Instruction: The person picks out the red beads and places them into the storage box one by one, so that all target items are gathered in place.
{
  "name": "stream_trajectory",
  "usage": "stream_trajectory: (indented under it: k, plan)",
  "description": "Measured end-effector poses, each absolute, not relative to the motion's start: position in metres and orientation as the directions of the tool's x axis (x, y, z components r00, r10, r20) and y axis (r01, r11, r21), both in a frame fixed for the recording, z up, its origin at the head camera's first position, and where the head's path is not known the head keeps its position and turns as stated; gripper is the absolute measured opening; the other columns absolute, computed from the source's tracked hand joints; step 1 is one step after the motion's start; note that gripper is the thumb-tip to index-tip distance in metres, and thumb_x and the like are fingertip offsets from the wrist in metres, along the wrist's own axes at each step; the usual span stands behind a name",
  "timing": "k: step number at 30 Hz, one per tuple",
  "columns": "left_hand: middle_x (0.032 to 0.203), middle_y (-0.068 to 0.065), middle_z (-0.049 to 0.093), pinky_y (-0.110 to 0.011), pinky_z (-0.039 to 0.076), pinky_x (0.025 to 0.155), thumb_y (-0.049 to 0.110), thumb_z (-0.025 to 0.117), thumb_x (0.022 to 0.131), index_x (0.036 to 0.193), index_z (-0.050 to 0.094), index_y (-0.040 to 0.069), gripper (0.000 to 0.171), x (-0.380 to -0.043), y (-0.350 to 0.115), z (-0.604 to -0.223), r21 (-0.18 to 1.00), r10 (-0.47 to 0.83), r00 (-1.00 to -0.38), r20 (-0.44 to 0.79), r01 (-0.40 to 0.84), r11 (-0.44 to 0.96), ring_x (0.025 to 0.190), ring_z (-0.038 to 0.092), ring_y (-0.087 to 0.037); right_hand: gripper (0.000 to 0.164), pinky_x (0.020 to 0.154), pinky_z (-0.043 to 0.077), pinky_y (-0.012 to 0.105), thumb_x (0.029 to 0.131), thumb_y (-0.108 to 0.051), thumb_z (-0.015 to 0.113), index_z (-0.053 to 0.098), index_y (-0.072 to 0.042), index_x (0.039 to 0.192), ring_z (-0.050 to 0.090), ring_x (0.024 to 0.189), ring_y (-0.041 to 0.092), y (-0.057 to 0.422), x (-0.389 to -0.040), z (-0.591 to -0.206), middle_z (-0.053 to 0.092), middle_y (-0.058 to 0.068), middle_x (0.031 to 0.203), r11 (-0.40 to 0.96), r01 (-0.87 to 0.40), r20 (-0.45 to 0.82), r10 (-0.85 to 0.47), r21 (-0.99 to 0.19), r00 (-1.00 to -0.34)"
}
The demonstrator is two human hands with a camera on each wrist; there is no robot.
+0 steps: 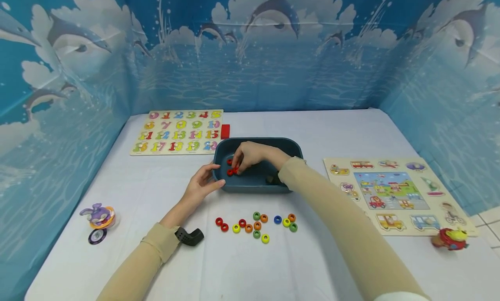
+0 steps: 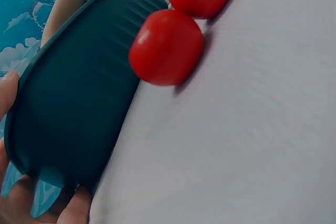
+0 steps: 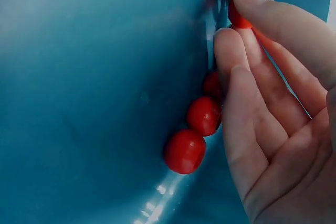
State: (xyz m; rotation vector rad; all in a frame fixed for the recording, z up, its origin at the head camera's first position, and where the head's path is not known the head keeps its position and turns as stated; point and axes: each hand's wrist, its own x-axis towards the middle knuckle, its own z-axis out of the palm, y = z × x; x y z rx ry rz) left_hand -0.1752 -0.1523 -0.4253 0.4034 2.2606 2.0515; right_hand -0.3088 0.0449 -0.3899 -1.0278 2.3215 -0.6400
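A dark teal plastic tray point(image 1: 255, 189) stands in the middle of the white table. My left hand point(image 1: 199, 184) grips its left end, thumb and fingers at the rim, as the left wrist view also shows. My right hand point(image 1: 251, 154) reaches inside the tray. In the right wrist view its thumb and fingers pinch a red bead point(image 3: 240, 18) near the tray's wall. Several other red beads point(image 3: 185, 151) lie in a row on the tray floor beside the fingers, one partly hidden by them.
Loose red, orange, yellow, green and blue beads point(image 1: 248, 228) lie in front of the tray. A number puzzle board point(image 1: 177, 134) and a red block point(image 1: 225, 131) are behind left. At right lie a picture puzzle point(image 1: 390, 192) and a toy point(image 1: 451, 239); a purple toy point(image 1: 99, 215) stands left.
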Motion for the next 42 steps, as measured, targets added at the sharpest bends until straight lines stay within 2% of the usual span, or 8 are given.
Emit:
stream_trajectory:
  k: [7, 13, 17, 24, 28, 34, 38, 42]
  plan:
    - [0.143, -0.005, 0.027, -0.039, 0.026, 0.103, 0.015, 0.067, 0.081, 0.126, 0.044, 0.004, 0.052, -0.186, -0.157, -0.441, 0.987, 0.229, -0.965, 0.125, 0.145, 0.072, 0.128, 0.029, -0.018, 0.020, 0.060, 0.051, 0.025, 0.072, -0.017, 0.074, 0.070, -0.015, 0.092, 0.060, 0.063, 0.013, 0.042, -0.307, -0.388, 0.064, -0.004, 0.083, 0.615, -0.550, -0.287, -0.772, -0.565, -0.568]
    - [0.143, -0.007, 0.027, -0.040, 0.025, 0.103, 0.012, 0.065, 0.081, 0.125, 0.044, 0.004, 0.050, -0.187, -0.158, -0.444, 0.987, 0.238, -0.963, 0.128, 0.147, 0.063, 0.128, 0.029, -0.019, 0.028, 0.069, 0.050, 0.024, 0.073, -0.021, 0.074, 0.068, -0.013, 0.100, 0.060, 0.077, 0.010, 0.047, -0.300, -0.369, 0.064, -0.006, 0.091, 0.616, -0.565, -0.284, -0.773, -0.549, -0.567]
    - [0.142, -0.002, 0.028, -0.037, 0.026, 0.103, 0.017, 0.067, 0.080, 0.125, 0.045, 0.007, 0.051, -0.187, -0.156, -0.444, 0.987, 0.233, -0.963, 0.135, 0.152, 0.058, 0.127, 0.029, -0.016, 0.034, 0.074, 0.049, 0.025, 0.076, -0.024, 0.071, 0.066, -0.010, 0.107, 0.058, 0.089, 0.012, 0.058, -0.283, -0.339, 0.063, -0.004, 0.099, 0.582, -0.609, -0.209, -0.793, -0.539, -0.573]
    - [0.141, -0.001, 0.031, -0.038, 0.027, 0.103, 0.022, 0.068, 0.079, 0.123, 0.047, 0.011, 0.050, -0.186, -0.156, -0.446, 0.981, 0.228, -0.959, 0.169, 0.186, 0.054, 0.126, 0.032, -0.016, 0.030, 0.066, 0.051, 0.025, 0.080, -0.025, 0.067, 0.064, -0.013, 0.107, 0.060, 0.080, 0.007, 0.081, -0.228, -0.311, 0.064, -0.004, 0.097, 0.366, -0.607, -0.017, -0.865, -0.705, -0.501]
    - [0.141, -0.004, 0.032, -0.039, 0.026, 0.104, 0.020, 0.068, 0.079, 0.122, 0.047, 0.010, 0.049, -0.186, -0.157, -0.448, 0.979, 0.229, -0.956, 0.183, 0.199, 0.049, 0.125, 0.034, -0.016, 0.025, 0.062, 0.051, 0.029, 0.080, -0.026, 0.067, 0.064, -0.019, 0.104, 0.060, 0.079, 0.006, 0.090, -0.193, -0.323, 0.065, -0.005, 0.093, 0.293, -0.579, 0.032, -0.875, -0.761, -0.484]
    - [0.140, -0.002, 0.032, -0.037, 0.025, 0.104, 0.021, 0.068, 0.079, 0.123, 0.048, 0.014, 0.049, -0.187, -0.158, -0.449, 0.981, 0.225, -0.961, 0.160, 0.179, 0.069, 0.124, 0.033, -0.015, 0.022, 0.063, 0.051, 0.026, 0.079, -0.026, 0.068, 0.065, -0.016, 0.099, 0.059, 0.081, 0.005, 0.091, -0.156, -0.366, 0.065, -0.006, 0.091, 0.298, -0.535, 0.054, -0.836, -0.790, -0.546]
    - [0.141, -0.003, 0.031, -0.038, 0.024, 0.104, 0.018, 0.067, 0.080, 0.125, 0.046, 0.012, 0.049, -0.188, -0.158, -0.450, 0.983, 0.231, -0.961, 0.151, 0.171, 0.071, 0.125, 0.032, -0.016, 0.027, 0.065, 0.050, 0.023, 0.078, -0.028, 0.069, 0.065, -0.013, 0.099, 0.057, 0.082, 0.008, 0.087, -0.141, -0.394, 0.064, -0.006, 0.092, 0.346, -0.548, 0.071, -0.796, -0.761, -0.601]
    - [0.141, -0.007, 0.030, -0.040, 0.024, 0.104, 0.014, 0.066, 0.081, 0.125, 0.045, 0.008, 0.050, -0.187, -0.158, -0.446, 0.983, 0.235, -0.961, 0.148, 0.169, 0.073, 0.126, 0.032, -0.019, 0.030, 0.061, 0.047, 0.020, 0.074, -0.034, 0.071, 0.065, -0.017, 0.098, 0.054, 0.077, 0.010, 0.083, -0.133, -0.412, 0.061, -0.009, 0.089, 0.405, -0.598, 0.112, -0.759, -0.692, -0.642]
